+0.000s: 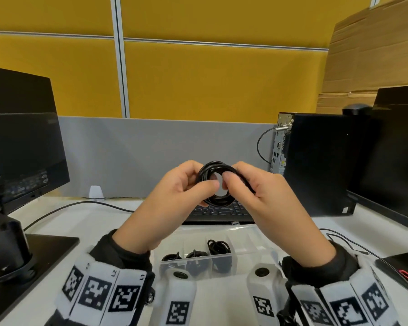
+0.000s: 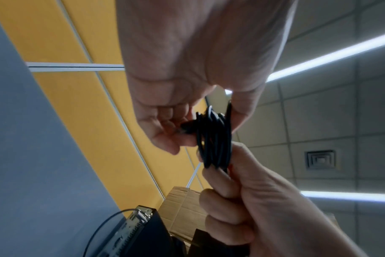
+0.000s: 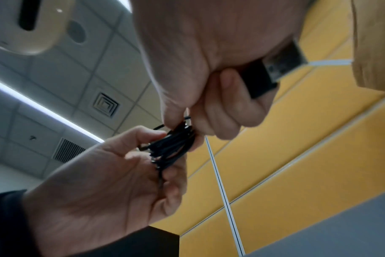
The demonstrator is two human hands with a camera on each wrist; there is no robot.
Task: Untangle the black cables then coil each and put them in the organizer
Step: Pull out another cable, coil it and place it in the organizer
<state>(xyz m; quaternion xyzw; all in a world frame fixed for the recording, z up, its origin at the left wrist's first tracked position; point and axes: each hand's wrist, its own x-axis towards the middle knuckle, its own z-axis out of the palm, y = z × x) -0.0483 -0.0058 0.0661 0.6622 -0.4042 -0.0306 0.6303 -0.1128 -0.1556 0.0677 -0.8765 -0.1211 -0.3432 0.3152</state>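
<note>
Both hands hold one coiled black cable [image 1: 218,203] up in the air above the keyboard. My left hand [image 1: 201,177] pinches the coil's left side between thumb and fingers. My right hand [image 1: 233,175] grips its right side. In the left wrist view the coil [image 2: 213,139] shows edge-on between the two hands. In the right wrist view a USB plug [image 3: 275,69] sticks out from under my right hand's curled fingers. Below my wrists, the clear plastic organizer [image 1: 247,251] sits on the desk. It holds three coiled black cables [image 1: 218,247] in its compartments.
A black keyboard [image 1: 222,211] lies behind the organizer. A monitor [image 1: 21,149] and its stand base [image 1: 33,250] are at the left. A PC tower [image 1: 316,161] and another monitor [image 1: 398,149] stand at the right. Thin cables [image 1: 80,204] cross the white desk.
</note>
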